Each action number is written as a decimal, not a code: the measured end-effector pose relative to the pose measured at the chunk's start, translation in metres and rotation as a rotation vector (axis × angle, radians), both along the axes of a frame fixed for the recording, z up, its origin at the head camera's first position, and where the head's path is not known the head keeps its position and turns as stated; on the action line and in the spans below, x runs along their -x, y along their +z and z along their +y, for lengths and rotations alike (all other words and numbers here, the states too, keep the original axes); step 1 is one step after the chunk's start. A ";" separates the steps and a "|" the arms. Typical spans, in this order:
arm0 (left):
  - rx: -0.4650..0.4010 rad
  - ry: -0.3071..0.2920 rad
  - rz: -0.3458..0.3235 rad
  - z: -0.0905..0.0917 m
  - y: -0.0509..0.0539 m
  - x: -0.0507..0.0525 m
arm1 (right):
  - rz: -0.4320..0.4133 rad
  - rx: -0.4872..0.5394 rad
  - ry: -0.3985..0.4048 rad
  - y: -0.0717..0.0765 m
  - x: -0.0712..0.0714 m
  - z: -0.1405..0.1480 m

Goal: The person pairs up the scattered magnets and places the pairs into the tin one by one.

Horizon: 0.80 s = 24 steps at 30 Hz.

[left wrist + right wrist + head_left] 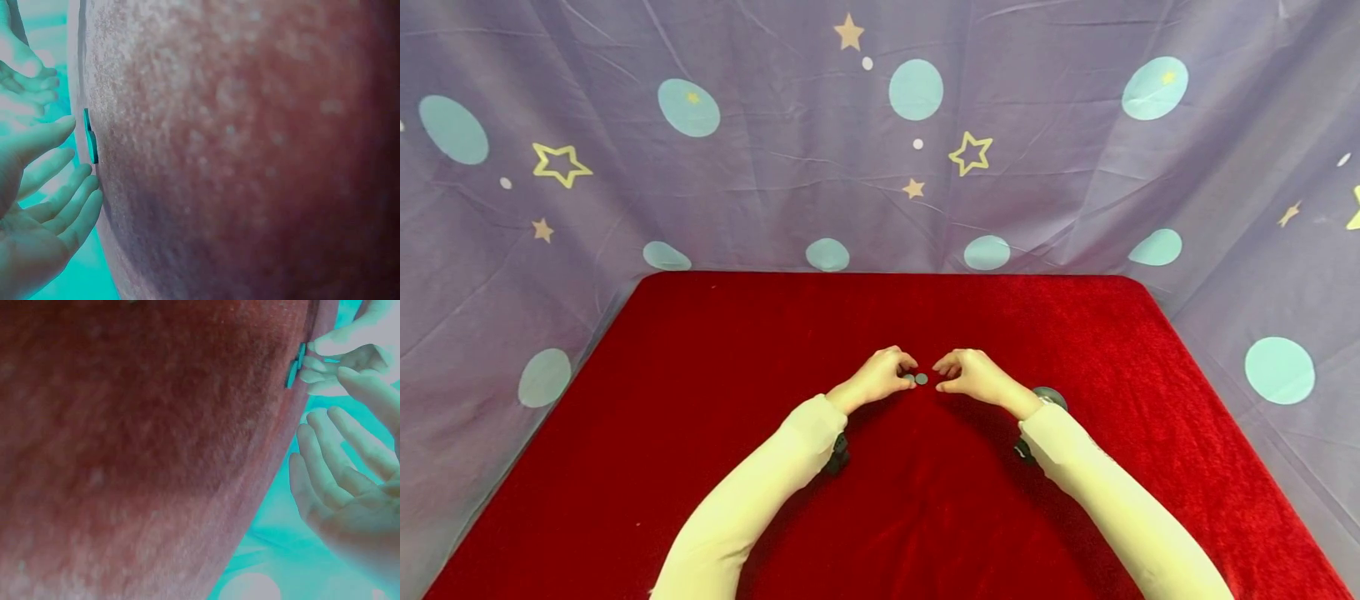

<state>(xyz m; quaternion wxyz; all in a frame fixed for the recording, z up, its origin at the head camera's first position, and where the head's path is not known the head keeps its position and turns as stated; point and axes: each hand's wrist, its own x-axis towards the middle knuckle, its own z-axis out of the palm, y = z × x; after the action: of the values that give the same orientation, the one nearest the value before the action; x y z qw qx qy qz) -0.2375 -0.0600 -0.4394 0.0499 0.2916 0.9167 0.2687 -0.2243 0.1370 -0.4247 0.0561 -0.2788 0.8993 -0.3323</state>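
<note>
Two small grey-green discs lie flat on the red cloth, side by side between my hands. The right disc (922,379) shows whole in the head view; the left disc (909,377) is partly hidden by my left thumb. My left hand (882,374) is nearest, its thumb and fingers spread apart around the left disc's side; whether they touch it I cannot tell. My right hand (974,377) hovers just right of the discs, fingers loosely bent and holding nothing. In the right wrist view, the discs (292,374) sit near the left hand's fingertips (317,347), slightly overlapping in line of sight.
A red velvety cloth (700,467) covers the table. Behind and at both sides hangs a purple curtain (775,133) with stars and dots. Dark wrist devices (838,455) show at the sleeve cuffs.
</note>
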 end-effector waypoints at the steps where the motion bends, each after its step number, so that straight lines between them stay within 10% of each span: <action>1: -0.001 -0.003 0.006 0.001 0.000 0.000 | 0.009 0.004 0.003 0.001 -0.001 0.002; 12: 0.028 -0.012 0.002 0.007 -0.007 0.009 | 0.036 0.069 -0.006 0.005 -0.018 0.022; 16: -0.029 -0.078 0.015 0.003 -0.052 0.041 | 0.055 0.074 -0.016 0.004 -0.024 0.029; 19: -0.031 -0.087 -0.016 0.004 -0.062 0.049 | 0.063 0.092 -0.030 0.005 -0.029 0.037; 24: 0.025 -0.050 -0.015 0.011 -0.018 0.017 | 0.076 0.119 -0.062 0.006 -0.037 0.052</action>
<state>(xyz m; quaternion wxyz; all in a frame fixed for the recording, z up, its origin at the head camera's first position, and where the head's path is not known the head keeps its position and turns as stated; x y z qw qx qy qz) -0.2543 -0.0490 -0.4575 0.0670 0.3119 0.9119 0.2581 -0.1878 0.1894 -0.4189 -0.0054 -0.2661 0.8876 -0.3760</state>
